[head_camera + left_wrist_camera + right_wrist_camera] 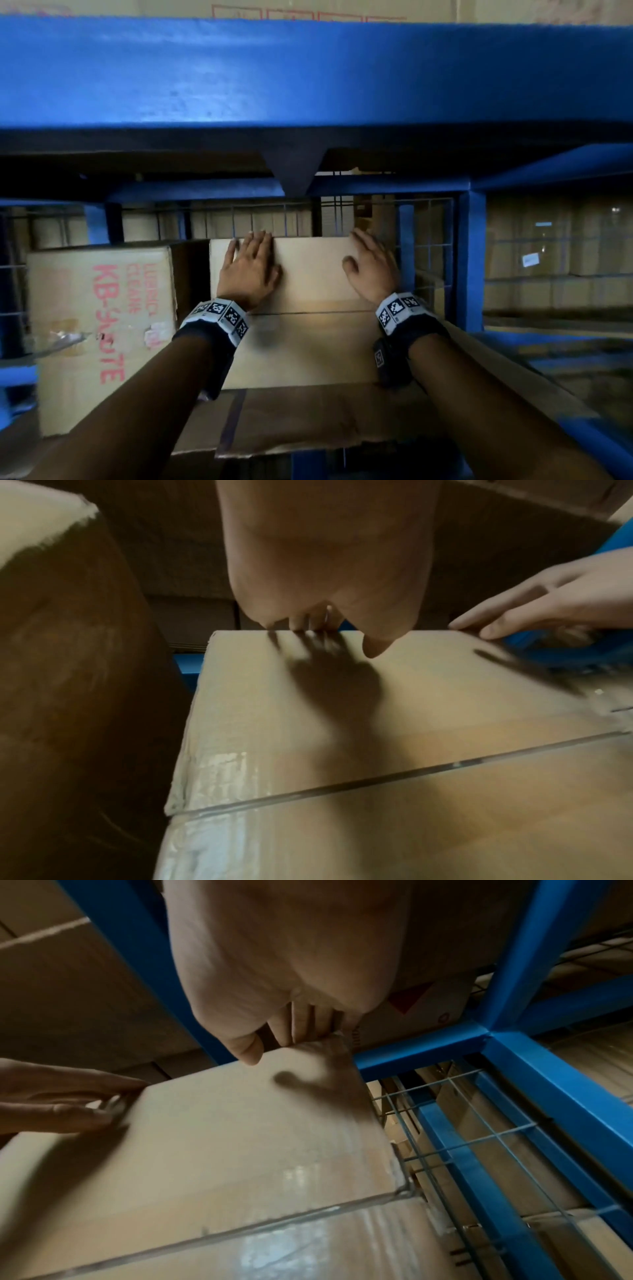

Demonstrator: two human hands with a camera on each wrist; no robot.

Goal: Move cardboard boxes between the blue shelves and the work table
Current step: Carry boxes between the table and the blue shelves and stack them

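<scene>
A plain taped cardboard box (308,274) sits on the blue shelf, under the upper beam. My left hand (251,260) lies palm down on the left of its top, with fingertips hooked over the far edge. My right hand (371,267) lies on the right of the top, its fingers bent over the far right corner. In the left wrist view the left hand (325,561) reaches the far edge of the box (377,710), and the right hand (548,607) shows at the right. In the right wrist view the right hand's fingers (308,1026) curl over the edge of the box (240,1137).
A box with red lettering (99,325) stands close on the left, a narrow gap between. A flat cardboard sheet (325,421) lies under the plain box. A thick blue beam (308,75) runs low overhead. A blue upright (471,257) and wire mesh (462,1137) close in the right.
</scene>
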